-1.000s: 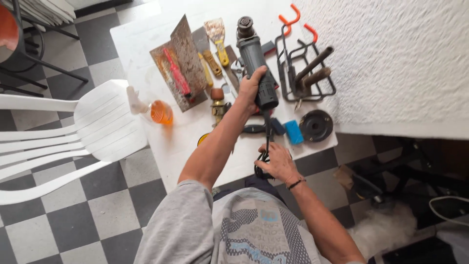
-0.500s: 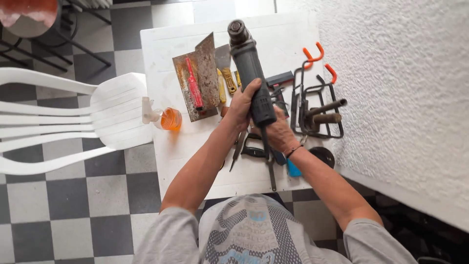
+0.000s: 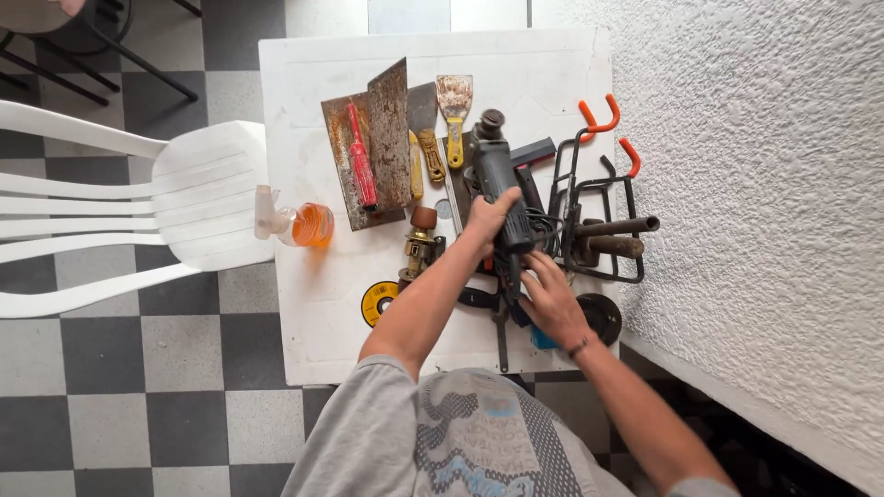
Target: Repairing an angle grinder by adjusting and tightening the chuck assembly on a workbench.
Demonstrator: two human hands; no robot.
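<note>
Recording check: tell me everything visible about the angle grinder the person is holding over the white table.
The angle grinder is a dark grey power tool with a long barrel body and a rounded metal head at its far end. It looks worn and dusty. It lies lengthwise, head pointing away from the person, low over the white table among hand tools. The left hand grips its body; the right hand is at its near end, by the cord. Whether a disc is fitted cannot be told.

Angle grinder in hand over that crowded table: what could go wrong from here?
1. The left hand grips the angle grinder just above packed scrapers and a trowel; setting it down may knock them.
2. The right hand works at the cord beside the black metal rack; the cord might snag there.
3. The orange bottle lies at the table edge and could roll off.
</note>
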